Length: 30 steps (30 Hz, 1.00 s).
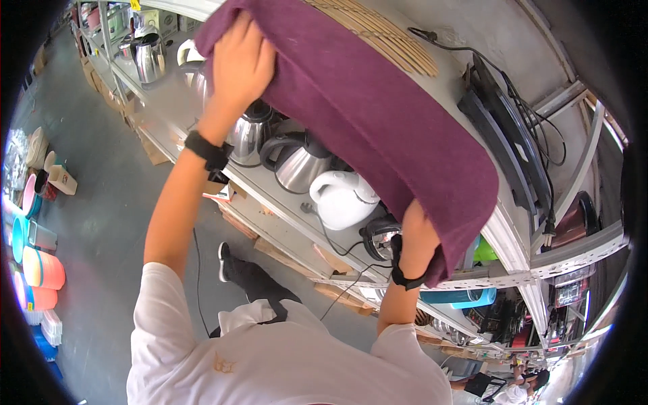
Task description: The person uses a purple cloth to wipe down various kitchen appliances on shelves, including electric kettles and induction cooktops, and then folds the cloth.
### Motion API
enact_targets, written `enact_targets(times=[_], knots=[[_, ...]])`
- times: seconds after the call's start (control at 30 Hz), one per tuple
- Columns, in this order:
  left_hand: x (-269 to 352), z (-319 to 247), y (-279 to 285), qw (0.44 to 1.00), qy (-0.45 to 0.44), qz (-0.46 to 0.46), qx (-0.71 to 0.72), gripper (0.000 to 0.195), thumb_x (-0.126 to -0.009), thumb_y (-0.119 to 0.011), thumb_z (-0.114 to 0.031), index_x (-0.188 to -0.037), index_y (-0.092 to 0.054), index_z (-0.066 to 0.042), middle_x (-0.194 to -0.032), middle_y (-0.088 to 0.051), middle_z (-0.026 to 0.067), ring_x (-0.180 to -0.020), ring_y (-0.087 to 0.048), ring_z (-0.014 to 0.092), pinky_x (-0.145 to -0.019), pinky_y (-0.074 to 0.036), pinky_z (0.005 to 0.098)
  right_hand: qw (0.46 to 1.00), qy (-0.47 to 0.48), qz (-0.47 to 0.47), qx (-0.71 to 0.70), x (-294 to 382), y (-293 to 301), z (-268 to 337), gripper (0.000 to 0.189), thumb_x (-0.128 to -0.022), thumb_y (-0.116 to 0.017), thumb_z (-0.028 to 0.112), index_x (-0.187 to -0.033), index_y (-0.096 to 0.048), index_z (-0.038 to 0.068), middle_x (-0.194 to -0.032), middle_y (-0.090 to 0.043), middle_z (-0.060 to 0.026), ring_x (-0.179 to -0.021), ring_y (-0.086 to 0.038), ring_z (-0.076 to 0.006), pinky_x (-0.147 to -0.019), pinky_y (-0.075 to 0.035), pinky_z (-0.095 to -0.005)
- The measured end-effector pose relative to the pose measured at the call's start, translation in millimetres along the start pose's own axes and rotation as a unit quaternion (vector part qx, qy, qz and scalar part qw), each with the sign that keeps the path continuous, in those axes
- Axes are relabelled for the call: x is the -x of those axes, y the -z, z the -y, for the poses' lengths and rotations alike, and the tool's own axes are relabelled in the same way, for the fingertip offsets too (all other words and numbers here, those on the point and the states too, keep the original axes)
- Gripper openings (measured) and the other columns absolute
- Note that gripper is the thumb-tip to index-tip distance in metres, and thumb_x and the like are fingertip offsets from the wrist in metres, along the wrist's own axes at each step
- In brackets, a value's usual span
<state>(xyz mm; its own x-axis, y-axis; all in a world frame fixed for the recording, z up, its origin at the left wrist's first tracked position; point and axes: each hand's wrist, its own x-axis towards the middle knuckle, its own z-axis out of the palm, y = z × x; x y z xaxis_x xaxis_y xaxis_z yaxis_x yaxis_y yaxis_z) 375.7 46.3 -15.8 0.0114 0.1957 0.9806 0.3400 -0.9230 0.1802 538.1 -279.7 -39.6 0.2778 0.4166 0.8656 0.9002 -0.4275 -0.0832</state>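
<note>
A wide purple cloth (354, 96) spans the top of the shelf, folded along its length. My left hand (243, 63) grips its far left end, the fingertips tucked under the fold. At the near right end, my right hand (420, 228) holds the cloth, its fingers hidden beneath the fabric. Both wrists wear black bands. Below the cloth's lower edge, a white electric kettle (341, 202) and a steel kettle with a black handle (301, 164) stand on the shelf below. Another steel kettle (250, 134) is close to my left forearm.
Bamboo slats (385, 38) lie on the top shelf behind the cloth. A black flat appliance (501, 136) with a loose cord leans near the wall. Metal shelf rails (577, 253) bend around the right side. Coloured plastic tubs (43, 268) stand on the floor. Another person (521, 387) is at lower right.
</note>
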Motion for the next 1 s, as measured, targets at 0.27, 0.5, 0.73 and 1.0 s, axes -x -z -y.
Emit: enact_targets(times=[0.27, 0.5, 0.73, 1.0], knots=[[-31.0, -7.9, 17.3, 0.989, -0.097, 0.112, -0.025, 0.025, -0.076, -0.064, -0.029, -0.085, -0.061, -0.007, -0.105, -0.058, 0.0131, -0.098, -0.055, 0.032, -0.078, -0.041, 0.0442, 0.983, -0.129, 0.042, -0.128, -31.6, -41.3, 78.9, 0.038, -0.094, -0.056, 0.016, -0.126, -0.057, -0.004, -0.131, -0.058, -0.0191, -0.122, -0.052, -0.0343, -0.105, -0.036, -0.0378], [-29.6, 0.4, 6.9, 0.973, -0.185, 0.088, 0.11, 0.03, -0.07, -0.068, -0.034, -0.091, -0.064, -0.013, -0.106, -0.059, 0.007, -0.096, -0.055, 0.026, -0.077, -0.04, 0.0388, 0.994, -0.074, -0.079, -0.035, -41.5, -79.8, 107.6, 0.041, -0.094, -0.058, 0.017, -0.128, -0.055, -0.005, -0.136, -0.056, -0.0183, -0.127, -0.05, -0.033, -0.108, -0.033, -0.0382], [-55.3, 139.8, 18.9, 0.984, -0.177, 0.01, 0.024, 0.017, -0.072, -0.062, -0.022, -0.081, -0.061, -0.008, -0.093, -0.061, 0.0067, -0.079, -0.055, 0.026, -0.069, -0.037, 0.0391, 0.951, -0.157, -0.259, -0.063, -38.3, -57.1, 59.6, 0.04, -0.087, -0.065, 0.017, -0.122, -0.061, -0.004, -0.127, -0.063, -0.0165, -0.117, -0.059, -0.0285, -0.101, -0.042, -0.0382], [-49.6, 57.4, -5.1, 0.985, -0.116, 0.008, 0.13, 0.019, -0.073, -0.064, -0.024, -0.086, -0.066, -0.01, -0.088, -0.06, 0.0044, -0.074, -0.055, 0.023, -0.063, -0.04, 0.0343, 0.987, -0.057, -0.148, 0.017, -90.9, -104.2, 164.9, 0.031, -0.089, -0.055, 0.01, -0.114, -0.063, -0.006, -0.118, -0.065, -0.0217, -0.111, -0.06, -0.0344, -0.101, -0.04, -0.0411]])
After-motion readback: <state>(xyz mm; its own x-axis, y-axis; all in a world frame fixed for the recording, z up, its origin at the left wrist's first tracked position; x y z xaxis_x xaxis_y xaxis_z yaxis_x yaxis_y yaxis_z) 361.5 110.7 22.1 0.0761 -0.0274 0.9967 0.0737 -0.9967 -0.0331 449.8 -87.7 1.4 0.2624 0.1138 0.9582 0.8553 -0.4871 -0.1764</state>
